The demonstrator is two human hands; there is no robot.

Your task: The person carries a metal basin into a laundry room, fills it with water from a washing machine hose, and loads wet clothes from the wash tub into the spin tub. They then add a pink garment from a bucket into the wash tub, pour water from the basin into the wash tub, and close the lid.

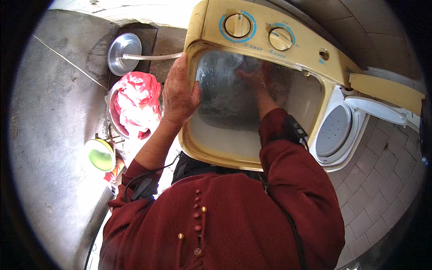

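Before me stands a yellowed twin-tub washing machine [226, 162] with its wash tub [222, 138] uncovered. My left hand [179, 89] grips the tub's left rim, thumb on the inner side and fingers around the outside. My right hand [256, 72] reaches deep inside, near the tub's far wall. It is blurred there, with its fingers partly spread, and whether it holds anything is unclear. The tub's dark interior looks wet, and a pale patch shows around the fingers. Two control knobs, a left knob [237, 25] and a right knob [280, 38], sit on the panel above the tub.
On the right, the spin tub [334, 130] has its white lid [376, 109] raised. A pale hose [155, 57] runs from the machine's left side to a metal basin [116, 50]. Below that, another basin [112, 114] holds red-and-white plastic or cloth [138, 101]. A green bowl [100, 157] is nearby.
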